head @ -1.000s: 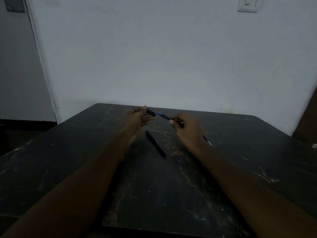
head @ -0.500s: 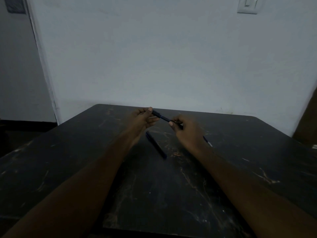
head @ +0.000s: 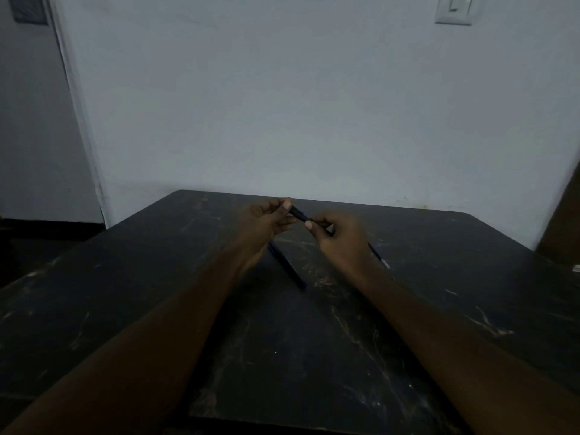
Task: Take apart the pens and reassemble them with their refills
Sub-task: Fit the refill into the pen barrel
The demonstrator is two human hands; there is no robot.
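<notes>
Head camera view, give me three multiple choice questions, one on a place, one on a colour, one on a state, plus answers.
1. Where is the loose pen? A. On the table. B. On the floor. C. Against the wall.
2. The table's colour? A. White. B. Red. C. Dark.
3. The held pen is: A. Lying flat. B. Pinched by left hand and right hand. C. Dropped.
Answers: A, it lies on the tabletop; C, blackish surface with pale scratches; B, fingertips grip both ends.

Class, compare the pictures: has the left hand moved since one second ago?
Yes. The left hand has shifted rightwards toward the right hand, judged against the loose pen, which lies unmoved on the table.
</notes>
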